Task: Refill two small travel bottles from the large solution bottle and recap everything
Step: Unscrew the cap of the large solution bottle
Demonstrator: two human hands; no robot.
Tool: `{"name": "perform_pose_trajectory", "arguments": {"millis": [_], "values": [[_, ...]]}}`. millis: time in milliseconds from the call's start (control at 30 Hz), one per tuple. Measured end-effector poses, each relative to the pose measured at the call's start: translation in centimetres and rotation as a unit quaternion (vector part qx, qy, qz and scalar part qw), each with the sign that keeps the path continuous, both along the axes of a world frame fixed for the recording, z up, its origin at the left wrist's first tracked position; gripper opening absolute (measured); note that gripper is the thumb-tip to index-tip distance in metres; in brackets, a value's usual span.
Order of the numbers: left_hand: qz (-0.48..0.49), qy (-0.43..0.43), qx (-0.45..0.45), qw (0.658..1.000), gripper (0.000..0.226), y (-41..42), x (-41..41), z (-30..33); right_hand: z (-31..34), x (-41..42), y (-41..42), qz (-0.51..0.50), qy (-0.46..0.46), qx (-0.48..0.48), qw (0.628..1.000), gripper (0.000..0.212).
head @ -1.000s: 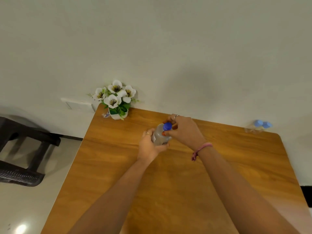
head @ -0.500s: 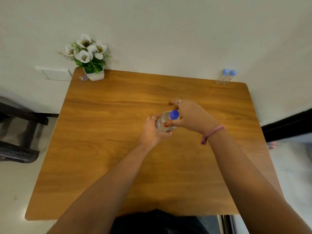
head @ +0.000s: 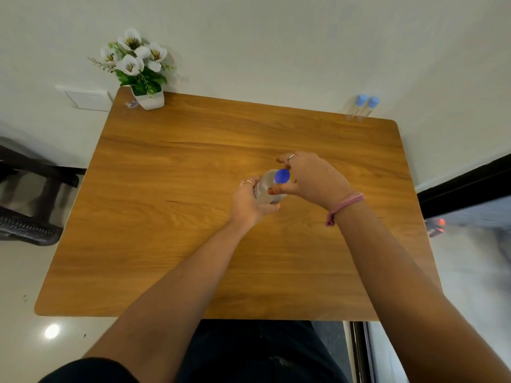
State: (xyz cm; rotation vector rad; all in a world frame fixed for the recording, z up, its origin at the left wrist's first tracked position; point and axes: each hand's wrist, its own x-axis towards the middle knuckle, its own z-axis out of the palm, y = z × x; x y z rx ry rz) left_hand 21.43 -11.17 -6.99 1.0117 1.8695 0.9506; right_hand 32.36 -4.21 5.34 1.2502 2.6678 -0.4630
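The large clear solution bottle (head: 266,189) stands upright near the middle of the wooden table (head: 193,217). My left hand (head: 249,201) grips its body from the left. My right hand (head: 312,179) pinches its blue cap (head: 282,176) between thumb and fingers from the right. Two small clear travel bottles, one (head: 354,107) beside the other (head: 369,107), stand capped in light blue at the table's far right corner, against the wall.
A white pot of white artificial flowers (head: 141,76) stands at the far left corner. A dark chair (head: 30,205) sits on the floor left of the table. A wall runs along the far edge.
The camera has tilted further down, so the table's near edge and my lap now show. Both hands stay on the bottle and cap in much the same grip.
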Motion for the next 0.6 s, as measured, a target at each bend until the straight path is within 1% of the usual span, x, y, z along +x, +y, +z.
{"name": "perform_pose_trajectory", "arguments": {"millis": [33,100,167,200,267,333,400,500,600], "values": [[0.002,-0.001,0.002,1.000,0.066,0.0,0.2,0.0,0.2,0.3,0.1,0.012,0.010,-0.019,1.000,0.060],[0.001,0.002,-0.003,1.000,0.068,0.0,0.5,-0.2,0.2,0.5,0.0,0.036,0.008,0.002,0.999,0.046],[0.001,-0.003,-0.008,1.000,0.066,0.1,0.8,-0.4,-0.1,0.5,0.0,0.021,0.004,0.025,0.999,0.035],[0.002,-0.005,-0.008,1.000,0.064,0.1,0.9,-0.4,-0.3,0.4,0.0,0.005,0.000,0.032,0.999,0.034],[0.005,-0.011,-0.009,1.000,0.064,0.2,1.1,-0.4,-0.8,0.2,0.0,-0.015,-0.027,0.056,0.998,0.041],[0.009,-0.015,-0.011,1.000,0.064,0.4,1.2,-0.4,-1.1,0.3,0.3,-0.030,-0.024,0.074,0.997,0.049],[0.012,-0.017,-0.011,1.000,0.065,0.6,1.3,-0.4,-1.0,0.6,0.5,-0.055,0.018,0.064,0.996,0.048],[0.013,-0.016,-0.010,1.000,0.067,1.1,1.5,-0.6,-0.3,1.5,0.7,-0.111,0.119,-0.008,0.987,0.040],[0.018,-0.019,-0.018,0.999,0.071,1.5,1.6,-1.0,-0.4,3.0,0.7,-0.178,0.242,-0.099,0.949,0.035]]}}
